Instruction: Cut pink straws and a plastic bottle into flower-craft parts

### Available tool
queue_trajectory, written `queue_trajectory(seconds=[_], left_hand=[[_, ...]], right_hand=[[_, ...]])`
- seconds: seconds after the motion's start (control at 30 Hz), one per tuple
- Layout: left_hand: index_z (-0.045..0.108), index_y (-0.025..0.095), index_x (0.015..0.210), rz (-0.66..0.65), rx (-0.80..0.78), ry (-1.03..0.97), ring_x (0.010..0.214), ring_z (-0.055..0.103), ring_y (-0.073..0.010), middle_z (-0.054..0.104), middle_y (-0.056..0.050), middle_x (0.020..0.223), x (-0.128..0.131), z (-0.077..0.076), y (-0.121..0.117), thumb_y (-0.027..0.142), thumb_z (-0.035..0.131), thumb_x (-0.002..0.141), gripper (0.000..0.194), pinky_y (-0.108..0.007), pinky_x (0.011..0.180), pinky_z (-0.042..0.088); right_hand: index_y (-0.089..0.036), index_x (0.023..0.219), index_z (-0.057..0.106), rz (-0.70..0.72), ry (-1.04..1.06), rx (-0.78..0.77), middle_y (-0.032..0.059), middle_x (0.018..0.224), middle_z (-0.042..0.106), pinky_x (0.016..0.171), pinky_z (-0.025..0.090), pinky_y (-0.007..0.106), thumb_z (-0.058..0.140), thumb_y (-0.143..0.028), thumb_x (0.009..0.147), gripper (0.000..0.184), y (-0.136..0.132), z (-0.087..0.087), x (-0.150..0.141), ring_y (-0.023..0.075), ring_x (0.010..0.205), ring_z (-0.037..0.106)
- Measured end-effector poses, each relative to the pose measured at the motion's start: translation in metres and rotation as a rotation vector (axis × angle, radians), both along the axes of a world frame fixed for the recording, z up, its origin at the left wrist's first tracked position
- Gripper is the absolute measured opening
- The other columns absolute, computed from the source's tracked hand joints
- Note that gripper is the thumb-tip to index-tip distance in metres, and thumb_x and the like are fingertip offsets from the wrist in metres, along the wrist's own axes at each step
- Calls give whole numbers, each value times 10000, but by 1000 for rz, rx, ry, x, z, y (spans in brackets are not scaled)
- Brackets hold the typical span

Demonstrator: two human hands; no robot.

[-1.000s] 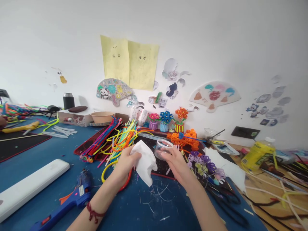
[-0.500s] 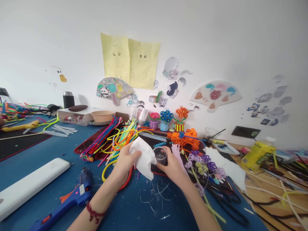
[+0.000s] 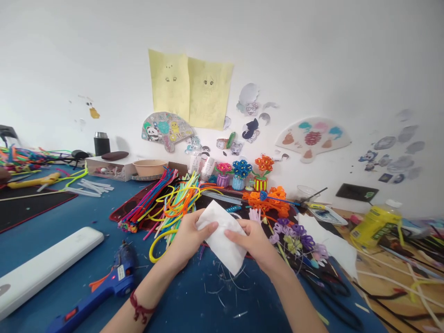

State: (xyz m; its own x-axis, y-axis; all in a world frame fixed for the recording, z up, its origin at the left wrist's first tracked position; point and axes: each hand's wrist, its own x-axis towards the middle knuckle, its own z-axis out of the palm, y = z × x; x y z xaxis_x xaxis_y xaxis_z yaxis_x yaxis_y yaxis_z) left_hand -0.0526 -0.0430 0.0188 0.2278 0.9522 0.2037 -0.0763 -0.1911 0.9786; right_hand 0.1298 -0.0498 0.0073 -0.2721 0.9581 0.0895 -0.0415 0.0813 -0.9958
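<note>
A white tissue (image 3: pixel 222 243) spreads between my two hands, with one corner pointing down over the blue table. My left hand (image 3: pixel 189 235) is closed on its left side, thumb lying on top. On the right edge, my right hand (image 3: pixel 255 241) presses its thumb onto the tissue. Behind the tissue shows a bit of the rim of a small clear plastic cup (image 3: pixel 236 215), by my right fingers; the rest of the cup is hidden. Thin glue strands lie on the table below my hands.
A blue glue gun (image 3: pixel 120 273) and a white power strip (image 3: pixel 52 263) lie at left. Bundled pipe cleaners (image 3: pixel 149 199) lie behind my left hand. Purple flowers (image 3: pixel 291 233) and black scissors (image 3: pixel 329 286) are at right. Small flower pots (image 3: pixel 238 181) stand by the wall.
The tissue has moved right and now covers most of the clear cup. My right thumb has shifted from the cup onto the tissue. The view has shifted slightly.
</note>
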Motion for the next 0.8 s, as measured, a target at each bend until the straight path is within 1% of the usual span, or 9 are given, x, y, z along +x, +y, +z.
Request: queue_trajectory(seconds=[0.07, 0.13, 0.2, 0.27, 0.4, 0.53, 0.63, 0.73, 0.8], left_hand=[[662, 103, 879, 52, 31, 23, 643, 555, -155, 657, -60, 774, -1, 0, 2, 395, 745, 705, 351, -216, 542, 444], [663, 112, 921, 65, 26, -25, 693, 582, -171, 671, -70, 824, 0, 1, 3, 393, 744, 712, 359, -230, 592, 468], [649, 122, 1025, 16, -14, -113, 782, 614, -204, 685, -84, 899, 2, 2, 2, 402, 728, 730, 415, -271, 684, 500], [649, 116, 1051, -29, -47, -121, 829, 625, -231, 692, -97, 916, 5, 1, 0, 414, 723, 728, 445, -306, 734, 506], [679, 101, 859, 15, 14, 92, 740, 611, -229, 679, -80, 774, 5, -5, 1, 438, 707, 720, 365, -283, 629, 480], [673, 114, 805, -7, 46, 195, 607, 544, -166, 634, -40, 680, 2, -6, 2, 419, 677, 746, 311, -228, 502, 401], [668, 113, 845, -20, 48, 187, 528, 473, -120, 597, -18, 642, 2, -4, 1, 433, 654, 771, 329, -207, 458, 346], [653, 122, 940, -31, 54, 108, 583, 512, -135, 615, -29, 714, 2, -2, 1, 428, 654, 775, 348, -210, 489, 381], [648, 129, 922, 6, 70, 46, 654, 545, -154, 623, -35, 764, 2, -1, 2, 416, 656, 774, 323, -222, 542, 424]], right_hand=[[-113, 722, 659, -65, 1, -29, 38, 668, 653, 501, 374, 215, 812, -489, 618, 419, 4, -3, 5, 123, 553, 532], [-113, 681, 644, -126, 27, -9, 36, 644, 649, 487, 363, 210, 814, -491, 614, 419, 7, -5, 8, 112, 529, 515], [-124, 673, 634, -183, 86, 27, 25, 638, 642, 488, 364, 204, 807, -489, 629, 406, 8, -6, 7, 106, 533, 508], [-136, 683, 631, -211, 149, 67, 9, 635, 629, 500, 373, 197, 794, -479, 658, 380, 6, -5, 3, 100, 548, 504], [-142, 740, 665, -127, 121, 68, 14, 681, 639, 558, 417, 203, 767, -465, 702, 340, 1, -1, -5, 115, 611, 541], [-130, 716, 691, -110, 75, 64, 42, 692, 661, 578, 438, 211, 742, -479, 725, 353, 1, -1, -4, 134, 638, 570], [-137, 766, 718, -144, 132, 73, 55, 715, 685, 600, 466, 230, 754, -453, 723, 321, 5, -4, -2, 152, 654, 600], [-153, 888, 727, -175, 210, 59, 59, 729, 704, 608, 490, 263, 768, -426, 718, 325, 8, -9, 0, 160, 624, 612], [-160, 947, 720, -171, 242, 52, 61, 736, 711, 595, 492, 274, 768, -417, 723, 345, 10, -12, 0, 161, 601, 610]])
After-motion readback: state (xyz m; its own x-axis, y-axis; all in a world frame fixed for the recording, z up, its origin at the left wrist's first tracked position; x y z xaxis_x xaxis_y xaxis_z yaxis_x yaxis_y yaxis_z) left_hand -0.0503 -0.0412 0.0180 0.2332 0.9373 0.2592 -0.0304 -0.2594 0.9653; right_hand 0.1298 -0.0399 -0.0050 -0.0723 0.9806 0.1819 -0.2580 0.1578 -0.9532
